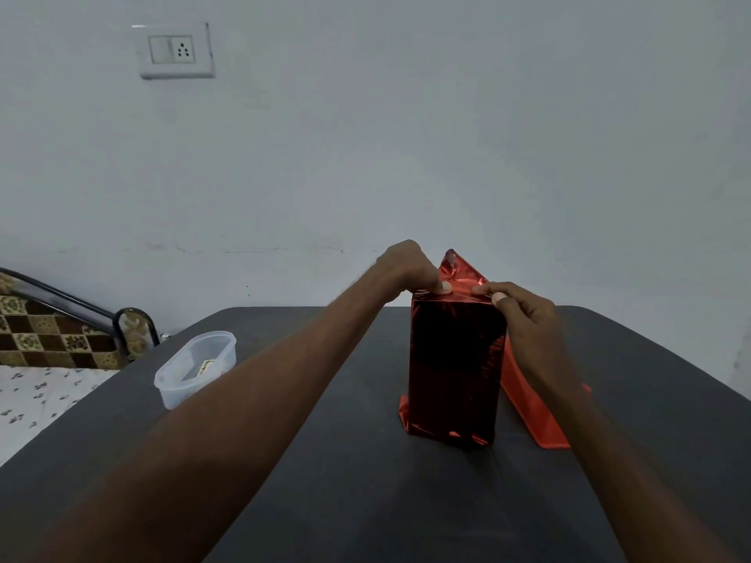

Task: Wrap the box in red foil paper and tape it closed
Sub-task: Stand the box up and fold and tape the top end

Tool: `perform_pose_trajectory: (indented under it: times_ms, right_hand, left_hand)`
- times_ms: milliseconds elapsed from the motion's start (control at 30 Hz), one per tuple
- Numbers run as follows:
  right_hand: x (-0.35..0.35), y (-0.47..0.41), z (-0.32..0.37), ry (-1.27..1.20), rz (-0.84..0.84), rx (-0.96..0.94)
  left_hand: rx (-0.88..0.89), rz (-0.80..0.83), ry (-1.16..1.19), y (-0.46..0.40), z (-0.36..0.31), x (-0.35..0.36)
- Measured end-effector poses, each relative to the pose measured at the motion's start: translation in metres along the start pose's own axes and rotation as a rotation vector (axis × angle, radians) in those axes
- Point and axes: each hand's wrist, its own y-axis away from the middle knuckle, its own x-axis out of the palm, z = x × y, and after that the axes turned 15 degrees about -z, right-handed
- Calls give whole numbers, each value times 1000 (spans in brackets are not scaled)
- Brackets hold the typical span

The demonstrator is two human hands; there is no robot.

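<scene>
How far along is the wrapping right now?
Done: the box stands upright on the table with foil round its sides. In hand: the left hand and right hand pinch the top flap, which stands up unfolded. Left: fold that flap down and tape it; no tape shows.

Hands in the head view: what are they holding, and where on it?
Both hands, left and right, pinch the red foil paper at the top edge of the upright wrapped box.

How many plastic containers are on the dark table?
1. The clear plastic container stands near the left edge of the dark table, to the left of the foil-wrapped box. Another one could be hidden behind the box or the arms.
</scene>
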Motion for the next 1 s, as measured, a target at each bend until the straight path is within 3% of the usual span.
perform_pose_trajectory:
  times_ms: [267,367,500,567,733,833,1000]
  right_hand:
    - [2,0,-6,50,-24,-62]
    - [3,-1,-8,68,-31,-66]
    - [3,-2,-12,75,-32,-56]
    - [3,-2,-13,81,-35,-56]
    - [4,0,-5,32,-31,-47]
    - [3,-1,-2,40,-10,-39]
    - [3,-5,0,28,23,18]
  left_hand:
    - [-63,57,222,10,12,-2]
    - [4,-28,273,17,15,7]
    - [362,-386,-29,24,18,13]
    - [526,-476,-32,34,13,13]
    - [726,-347,-253,61,11,35]
    - [796,-356,-354,62,20,42]
    - [787,-365,-381,66,24,46]
